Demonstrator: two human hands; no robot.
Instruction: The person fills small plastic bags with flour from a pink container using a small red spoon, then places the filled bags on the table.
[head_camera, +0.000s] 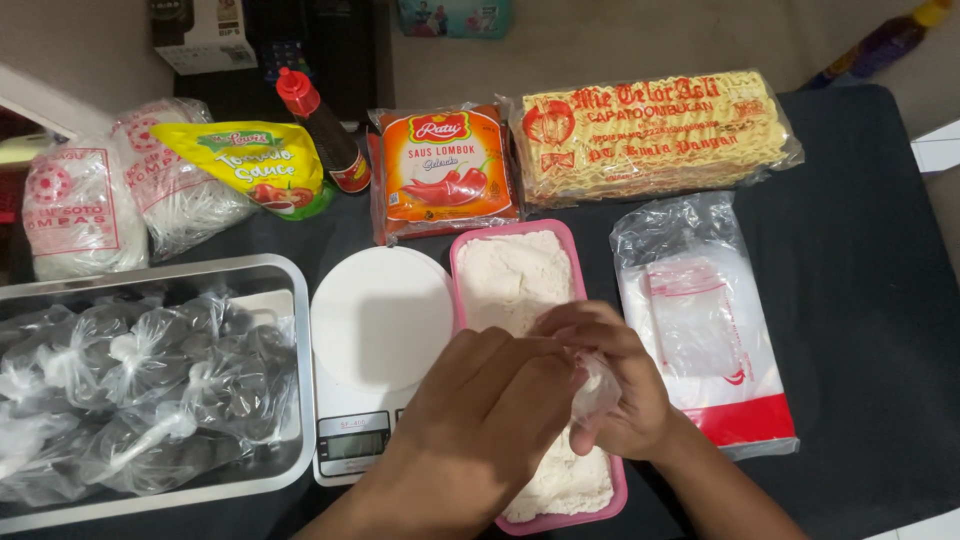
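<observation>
Worktable seen from above, left to right. Far left, two bags of white noodles (120, 195) lie beside a yellow sauce pouch (250, 165) and a red-capped bottle (325, 135) tipped on its side; all rest at the far edge, apart from the working zone. Near left, a metal tray (290, 290) holds many knotted clear bags (150, 390) of dark contents, its walls keeping them gathered in one place. Just right of it stands a white scale (380, 350), its platform bare, display toward the person. Next, a pink tub (565, 240) of pale flour (510, 275) sits touching the scale's right side, directly under the hands. The left hand (480, 420) is curled over the work, fingers closed toward a small clear bag (598, 390); how firmly it grips cannot be told. The right hand (610, 385) is closed around that bag, held low over the flour so that spillage would fall back into the tub. Far centre lie an orange chilli-sauce packet (445, 170) and a block of yellow noodles (650, 130). Right, a stack of empty plastic bags (700, 320) lies flat near the right hand.
</observation>
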